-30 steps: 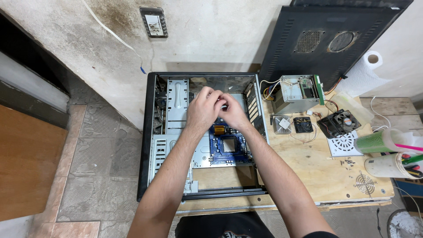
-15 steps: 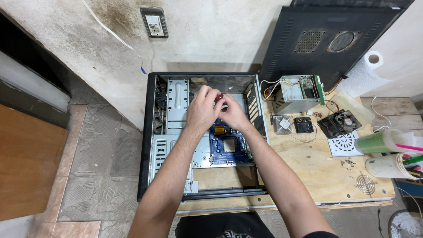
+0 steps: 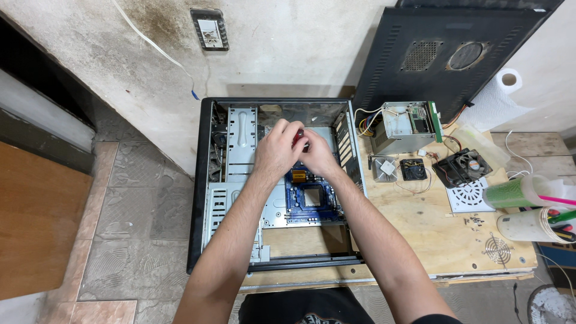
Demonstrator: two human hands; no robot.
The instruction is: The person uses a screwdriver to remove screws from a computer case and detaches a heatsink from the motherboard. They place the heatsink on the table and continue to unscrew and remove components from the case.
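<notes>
An open black computer case (image 3: 204,180) lies flat on a wooden table, with a blue motherboard (image 3: 312,198) inside it. Both my hands are pressed together inside the case, over the upper edge of the motherboard. My left hand (image 3: 275,151) is curled around a small red-handled tool (image 3: 298,136). Beside it, my right hand (image 3: 318,157) touches the same spot with its fingers bent inward; what it grips is hidden. The tool's tip and the part under the hands are covered.
The black side panel (image 3: 444,54) leans on the wall behind. To the right of the case lie a grey power supply (image 3: 401,126), a heatsink (image 3: 384,168), two black fans (image 3: 461,167), a white grille (image 3: 468,195), loose screws, a paper roll (image 3: 495,99) and cups (image 3: 528,225).
Almost nothing: both hands stay joined at the same spot in the case, with only slight finger movement around the red tool.
</notes>
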